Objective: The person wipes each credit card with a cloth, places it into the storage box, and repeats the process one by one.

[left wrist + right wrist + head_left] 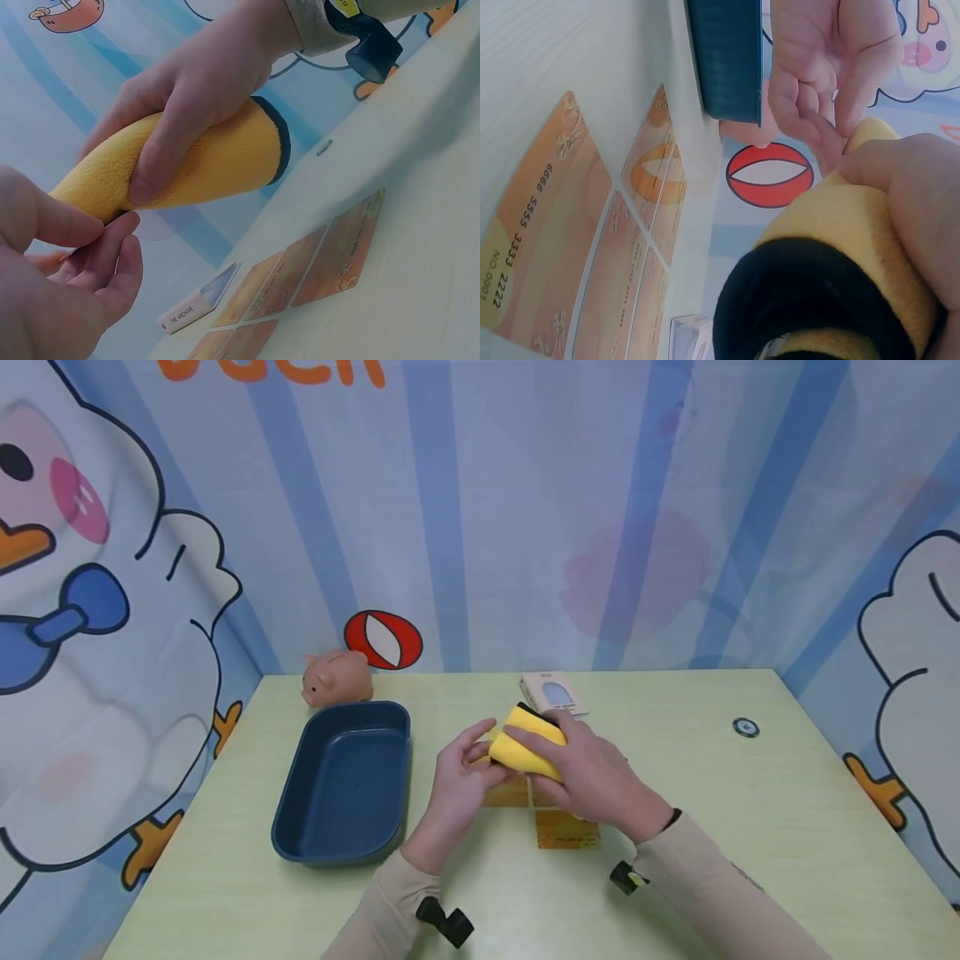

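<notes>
A yellow cloth (527,760) with a black edge is rolled into a tube above the table. My right hand (600,772) grips it around the middle, thumb on one side in the left wrist view. My left hand (459,781) pinches the narrow end of the cloth (225,161) between thumb and fingers. The right wrist view looks into the wide, black-rimmed end, where a small shiny bit shows; what it is I cannot tell. Under the hands, several orange-gold cards (567,831) with printed numbers lie in rows, partly hidden in the head view.
A dark blue tray (283,827) stands left of my hands, with a pink piggy bank (337,678) behind it. At the table's back lies a small pale box (553,692) lettered "THE ARCHIVE". A round dark chip (746,727) lies at the right.
</notes>
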{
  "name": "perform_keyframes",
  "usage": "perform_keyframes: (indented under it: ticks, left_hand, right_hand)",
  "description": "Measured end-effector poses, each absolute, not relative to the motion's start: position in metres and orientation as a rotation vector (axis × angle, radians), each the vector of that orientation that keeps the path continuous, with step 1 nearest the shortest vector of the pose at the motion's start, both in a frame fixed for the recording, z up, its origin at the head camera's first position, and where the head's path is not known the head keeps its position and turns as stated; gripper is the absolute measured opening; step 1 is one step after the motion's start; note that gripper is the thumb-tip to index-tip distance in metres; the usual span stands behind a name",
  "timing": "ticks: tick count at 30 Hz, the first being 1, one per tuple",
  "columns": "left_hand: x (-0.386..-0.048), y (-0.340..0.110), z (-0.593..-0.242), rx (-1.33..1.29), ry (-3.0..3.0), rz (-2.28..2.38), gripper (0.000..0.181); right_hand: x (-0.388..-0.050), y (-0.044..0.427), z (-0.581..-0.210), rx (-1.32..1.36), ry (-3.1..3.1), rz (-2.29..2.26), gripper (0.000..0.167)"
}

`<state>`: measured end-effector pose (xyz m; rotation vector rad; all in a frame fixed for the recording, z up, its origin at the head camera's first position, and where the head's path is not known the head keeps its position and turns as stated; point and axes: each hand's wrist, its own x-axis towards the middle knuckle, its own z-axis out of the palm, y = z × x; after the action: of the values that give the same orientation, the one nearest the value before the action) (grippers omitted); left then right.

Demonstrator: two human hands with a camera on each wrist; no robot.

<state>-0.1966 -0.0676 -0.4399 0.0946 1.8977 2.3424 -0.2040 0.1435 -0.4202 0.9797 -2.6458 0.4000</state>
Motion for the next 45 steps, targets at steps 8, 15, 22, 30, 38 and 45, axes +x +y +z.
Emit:
perform_keyframes:
  ticks: [8, 15, 22, 30, 38, 45]
  left_hand:
    - [-0.197, -0.073, -0.435, 0.090, 1.968, 2.312, 0.069]
    - [-0.195, -0.076, -0.431, 0.082, 1.965, 2.333, 0.068]
    - [-0.193, -0.080, -0.423, 0.087, 1.965, 2.349, 0.069]
    - [-0.192, -0.085, -0.422, 0.094, 1.972, 2.356, 0.068]
    - [-0.192, -0.092, -0.419, 0.088, 1.968, 2.351, 0.070]
    - [-0.194, -0.097, -0.421, 0.125, 2.021, 2.297, 0.071]
  right_hand:
    - [-0.205, 0.151, -0.422, 0.953, -2.621, 0.387, 0.065]
    - [-0.205, 0.158, -0.421, 0.942, -2.605, 0.396, 0.066]
    - [-0.205, 0.163, -0.420, 0.906, -2.611, 0.423, 0.065]
    - [-0.206, 0.166, -0.423, 0.897, -2.585, 0.398, 0.064]
    - [-0.207, 0.168, -0.422, 0.881, -2.542, 0.390, 0.064]
    - [-0.210, 0.171, -0.421, 0.844, -2.568, 0.398, 0.065]
